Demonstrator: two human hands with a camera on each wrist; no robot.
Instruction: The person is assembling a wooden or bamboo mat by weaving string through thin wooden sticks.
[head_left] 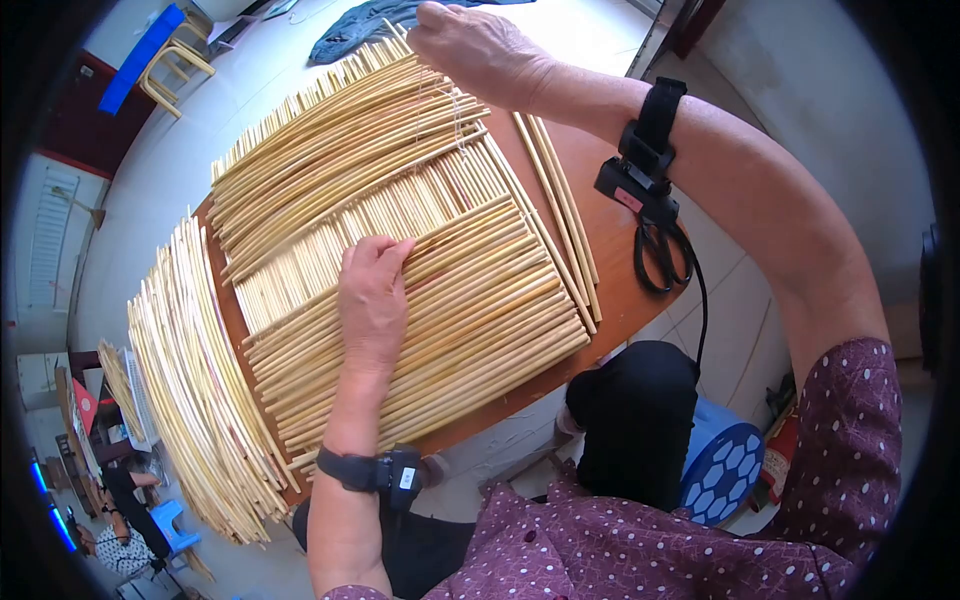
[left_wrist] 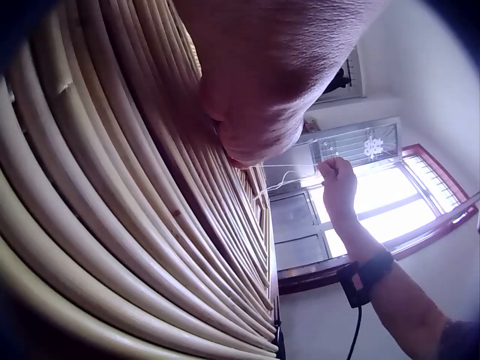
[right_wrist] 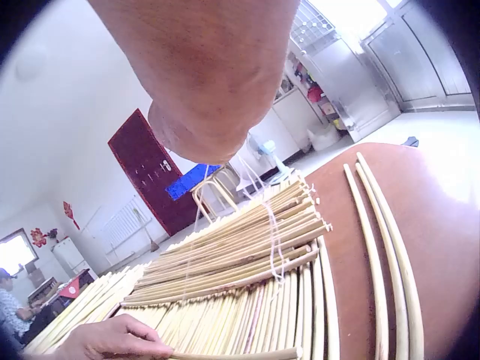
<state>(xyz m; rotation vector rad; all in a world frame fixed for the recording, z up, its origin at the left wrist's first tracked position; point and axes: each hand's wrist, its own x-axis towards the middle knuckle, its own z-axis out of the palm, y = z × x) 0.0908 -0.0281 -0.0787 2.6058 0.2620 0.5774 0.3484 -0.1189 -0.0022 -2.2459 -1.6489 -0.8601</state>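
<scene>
while the left hand (head_left: 375, 295) pinches a stalk at the far edge of the near row of yellowish stalks (head_left: 470, 320), the raised right hand (head_left: 480, 60) grips a white thread (left_wrist: 289, 165). the row lies crosswise over paler stalks (head_left: 400, 205) on a glossy brown table (head_left: 625, 230); around it are pale floor tiles (head_left: 170, 150), a dark red door (right_wrist: 146, 169) and a bright window (left_wrist: 382, 195).

So the left hand (head_left: 375, 295) is down low over the surface (head_left: 625, 240), fingers (head_left: 367, 247) bent, forearm (head_left: 352, 410) coming in across its near edge. Right hand (head_left: 482, 55)'s up high above its far side, fingers pinched together, that elbow (head_left: 845, 285) bent pretty wide.
</scene>
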